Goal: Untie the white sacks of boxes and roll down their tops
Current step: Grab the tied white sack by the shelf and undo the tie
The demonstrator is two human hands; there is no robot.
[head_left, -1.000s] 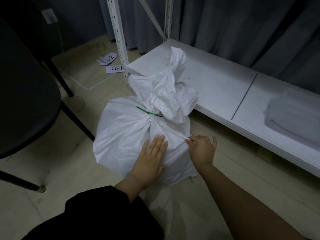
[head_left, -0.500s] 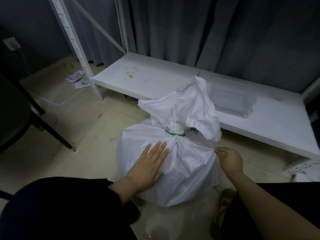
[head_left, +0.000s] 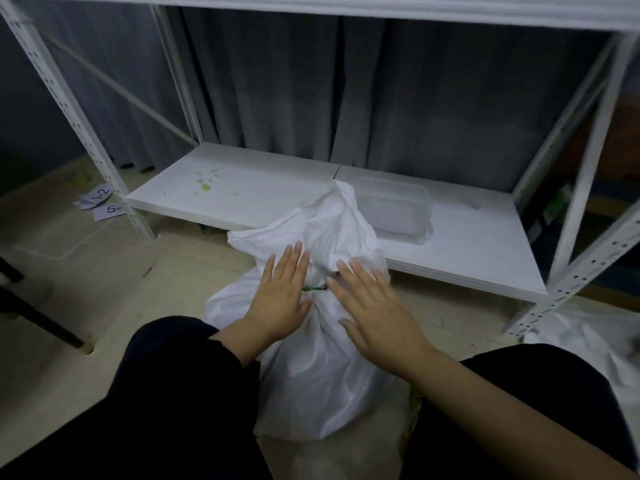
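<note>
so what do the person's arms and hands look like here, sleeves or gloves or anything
Both hands are bare: no gloves, rings or watch show on the left hand or the right hand. The forearms are bare too as far as they show, with no sleeve in sight on either. The dark cloth below them looks like trousers over the knees rather than sleeves, though the dim light makes that uncertain.

White metal rack [head_left: 131, 216] stands on the pale floor [head_left: 104, 271], grey curtain [head_left: 346, 98] behind it. Clear plastic tub [head_left: 394, 213] sits on its bottom shelf [head_left: 467, 251], green smears [head_left: 204, 181] toward the shelf's left end. Numbered paper labels [head_left: 98, 202] lie left of the rack's front post; dark chair legs [head_left: 41, 320] further left.
</note>
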